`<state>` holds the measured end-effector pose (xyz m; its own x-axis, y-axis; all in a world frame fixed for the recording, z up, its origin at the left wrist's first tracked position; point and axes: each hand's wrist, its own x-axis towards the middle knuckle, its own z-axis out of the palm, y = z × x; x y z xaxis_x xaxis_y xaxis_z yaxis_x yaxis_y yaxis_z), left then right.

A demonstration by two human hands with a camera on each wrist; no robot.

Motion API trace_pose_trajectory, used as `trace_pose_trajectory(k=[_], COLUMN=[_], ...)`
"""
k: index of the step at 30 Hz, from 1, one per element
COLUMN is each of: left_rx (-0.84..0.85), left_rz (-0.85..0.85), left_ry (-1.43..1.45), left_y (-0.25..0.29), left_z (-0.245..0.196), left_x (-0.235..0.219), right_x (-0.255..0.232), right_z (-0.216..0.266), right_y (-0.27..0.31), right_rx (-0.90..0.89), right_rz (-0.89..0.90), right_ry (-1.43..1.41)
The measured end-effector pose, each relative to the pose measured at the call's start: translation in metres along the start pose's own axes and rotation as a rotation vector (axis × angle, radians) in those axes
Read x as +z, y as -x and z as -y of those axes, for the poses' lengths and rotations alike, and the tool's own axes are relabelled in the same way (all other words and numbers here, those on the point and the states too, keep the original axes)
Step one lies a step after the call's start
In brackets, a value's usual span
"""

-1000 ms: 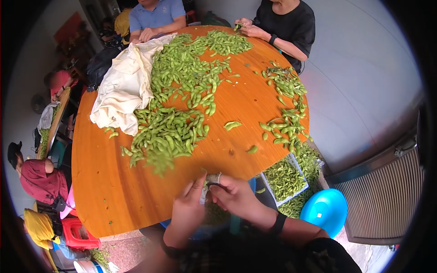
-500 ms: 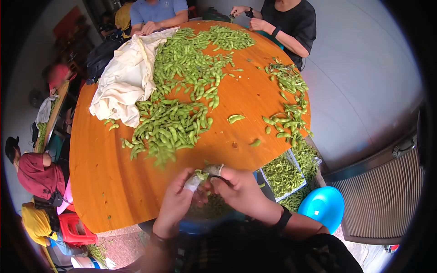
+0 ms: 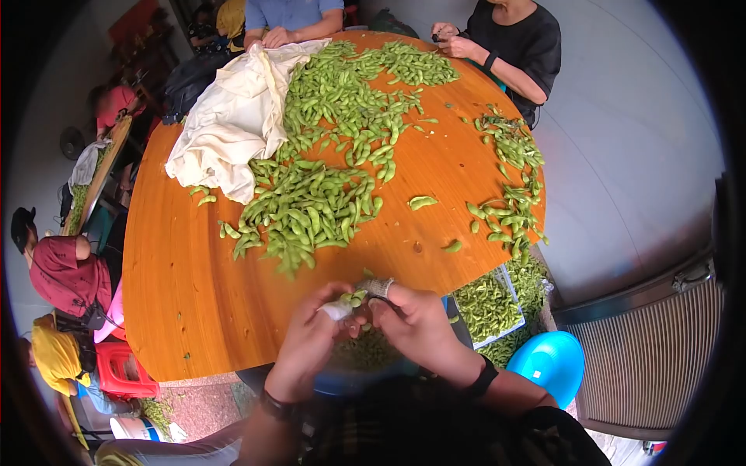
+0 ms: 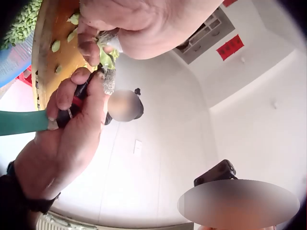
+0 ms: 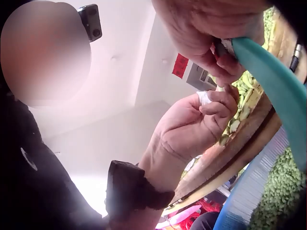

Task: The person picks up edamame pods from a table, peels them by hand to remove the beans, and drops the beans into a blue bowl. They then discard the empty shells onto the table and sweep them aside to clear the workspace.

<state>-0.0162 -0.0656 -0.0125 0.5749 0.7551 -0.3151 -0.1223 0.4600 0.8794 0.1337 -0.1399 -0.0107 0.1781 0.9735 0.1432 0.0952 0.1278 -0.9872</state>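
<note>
In the head view my left hand [image 3: 307, 334], white wrap [image 3: 336, 311] on a finger, pinches a split green soybean pod [image 3: 357, 298]. Close beside it, my right hand [image 3: 423, 330] wears a grey knitted finger cover [image 3: 378, 287]. Its fingers curl round a black-and-red tool with a teal curved strip [image 4: 24, 123], seen in the left wrist view; the working end is hidden among the fingers. Under both hands, a blue basin [image 5: 244, 194] holds shelled green beans [image 5: 280, 189], as the right wrist view shows.
Soybean pods [image 3: 318, 206] lie heaped on the round wooden table [image 3: 202, 311], beside a cream cloth [image 3: 229, 124]. More pods [image 3: 517, 147] line its right edge. A white crate [image 3: 486, 303] of pods and a blue bowl [image 3: 548, 365] sit lower right. Two people sit across the table.
Between my hands the green pod shows more plainly than a second ago, when the fingers covered it. The head view has shifted a little. Across the table, the black-clad person's hands parted, then came together.
</note>
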Motion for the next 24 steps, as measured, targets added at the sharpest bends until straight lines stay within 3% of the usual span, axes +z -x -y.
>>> trace_pose_trajectory(k=[5,6,7,9,12,18,24], left_rx=[0.049,0.067,0.067,0.109,0.111,0.139,0.166], left_rz=[0.036,0.044,0.042,-0.089,-0.139,-0.067,-0.127], left_ry=[-0.16,-0.237,-0.238,-0.238,-0.171,-0.229,-0.186], left_y=[-0.001,-0.001,0.0,0.001,-0.001,-0.003,-0.001], left_z=[0.007,0.007,0.007,0.005,0.01,0.015,0.012], left_x=[-0.013,-0.014,-0.01,0.002,0.006,-0.003,0.01], right_x=[0.005,0.005,0.005,0.008,0.008,0.004,0.005], right_z=[-0.011,-0.005,-0.002,-0.007,-0.019,-0.014,-0.018], right_y=[0.002,0.002,0.002,0.004,0.007,0.008,0.008], right_rx=[-0.073,-0.034,0.006,-0.009,-0.06,-0.038,-0.046], right_rz=[-0.03,-0.037,-0.043,-0.07,-0.079,-0.041,-0.051], right_ry=[0.122,-0.007,-0.137,-0.112,-0.052,-0.03,-0.076])
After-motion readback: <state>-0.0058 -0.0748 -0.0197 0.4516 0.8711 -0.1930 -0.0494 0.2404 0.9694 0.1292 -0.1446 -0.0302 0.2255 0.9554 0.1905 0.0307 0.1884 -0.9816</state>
